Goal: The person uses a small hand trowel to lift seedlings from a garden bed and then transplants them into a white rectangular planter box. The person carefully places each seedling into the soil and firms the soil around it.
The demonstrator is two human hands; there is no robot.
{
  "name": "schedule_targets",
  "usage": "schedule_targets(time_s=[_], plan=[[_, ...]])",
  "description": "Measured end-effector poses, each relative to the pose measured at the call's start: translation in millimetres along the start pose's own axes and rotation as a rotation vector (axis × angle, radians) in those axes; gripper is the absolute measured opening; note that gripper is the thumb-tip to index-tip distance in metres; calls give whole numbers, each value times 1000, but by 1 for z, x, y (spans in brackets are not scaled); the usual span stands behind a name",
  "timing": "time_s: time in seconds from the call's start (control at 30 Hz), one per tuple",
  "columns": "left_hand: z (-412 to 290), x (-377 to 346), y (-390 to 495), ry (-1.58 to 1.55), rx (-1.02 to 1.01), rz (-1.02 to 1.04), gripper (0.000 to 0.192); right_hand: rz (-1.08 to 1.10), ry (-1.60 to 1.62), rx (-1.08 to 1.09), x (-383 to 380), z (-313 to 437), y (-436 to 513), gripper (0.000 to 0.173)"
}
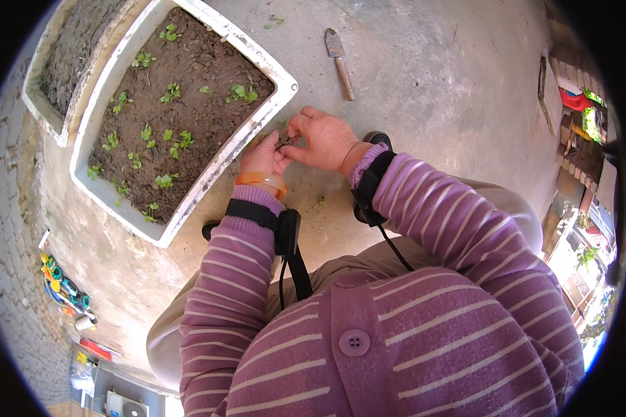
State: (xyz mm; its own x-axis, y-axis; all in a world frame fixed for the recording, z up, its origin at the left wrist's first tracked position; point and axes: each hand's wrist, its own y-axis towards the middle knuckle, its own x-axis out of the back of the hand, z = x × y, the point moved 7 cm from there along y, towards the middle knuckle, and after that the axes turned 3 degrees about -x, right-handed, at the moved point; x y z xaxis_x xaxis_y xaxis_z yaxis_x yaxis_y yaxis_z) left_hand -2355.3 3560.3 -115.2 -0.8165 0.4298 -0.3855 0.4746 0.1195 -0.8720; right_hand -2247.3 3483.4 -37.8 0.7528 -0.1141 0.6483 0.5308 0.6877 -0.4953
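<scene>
My left hand (pixel 263 157), with an orange bangle at its wrist, is beside the near right edge of a white foam planter box (pixel 229 151). My right hand (pixel 324 139) meets it, fingertips pinched at a small dark clump (pixel 287 140) that looks like soil or roots; the fingers hide most of it. Several small green leafy seedlings (pixel 180 142) stand in the brown soil (pixel 198 73) of the box. A hand trowel (pixel 340 65) with a rusty blade and wooden handle lies on the concrete beyond my hands.
Another planter box of soil (pixel 65 117) adjoins the first on the left. Loose green sprigs lie on the concrete, one near the trowel (pixel 274 21) and one near my feet (pixel 320 201). Colourful toys (pixel 65 286) are by the brick wall at the lower left.
</scene>
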Motion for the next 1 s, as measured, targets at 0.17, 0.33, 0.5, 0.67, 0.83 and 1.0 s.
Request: schedule_targets(time_s=[0.17,0.33,0.5,0.67,0.83,1.0], plan=[[2,4,0,-9,-8,-56,26,-41,-21,35,-1,3,0,22],[6,9,5,-92,41,-93,27,-80,-13,79,-2,4,1,17],[7,12,7,-69,32,-66,26,-98,-18,104,-6,5,2,15],[5,16,3,-14,21,-98,24,-85,30,115,-10,-3,1,14],[5,24,0,-2,48,-85,19,-15,18,86,-14,-19,-1,14],[8,29,4,6,45,-63,16,17,-2,67,-19,-23,-1,14]])
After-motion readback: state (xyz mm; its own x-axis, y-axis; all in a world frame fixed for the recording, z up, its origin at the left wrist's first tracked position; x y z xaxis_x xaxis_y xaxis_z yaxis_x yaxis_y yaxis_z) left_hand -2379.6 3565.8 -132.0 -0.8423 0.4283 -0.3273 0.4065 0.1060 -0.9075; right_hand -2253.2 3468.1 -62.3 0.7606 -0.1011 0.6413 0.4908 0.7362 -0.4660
